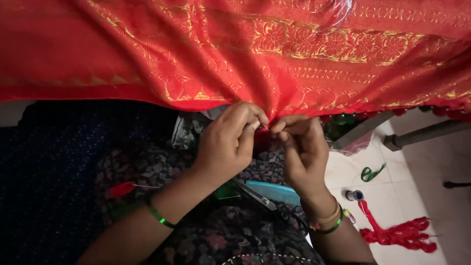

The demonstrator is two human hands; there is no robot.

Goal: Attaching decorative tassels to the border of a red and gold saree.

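1. At the lower hem of the red and gold cloth (274, 54), which stretched across the whole upper half of the view, both my hands met at one gathered spot near the middle.
2. My left hand (228, 142) had its thumb and forefinger pinched together on the edge of the cloth, with a thin pale sliver, too small to identify for sure, showing at the fingertips.
3. My right hand (301, 147) was closed the same way, fingertips clamped on the hem just beside the left ones, nearly touching them.
4. Each wrist wore a green bangle; the right wrist also carried a pale gold one.
5. Below my hands, on my lap of dark flowered fabric (221, 240), lay a light blue comb (274, 192) and, just beside it, a pair of scissors (255, 195) with metal blades.
6. To the right, on the pale tiled floor (422, 196), sat a small spool (354, 195), a loose curl of green thread (370, 172), and a bundle of red thread (397, 230) with frayed tassel ends.
7. Farther right, a grey metal leg (422, 133) slanted down from under the cloth.
8. On my left, a small red tuft (120, 190) rested on the dark fabric.
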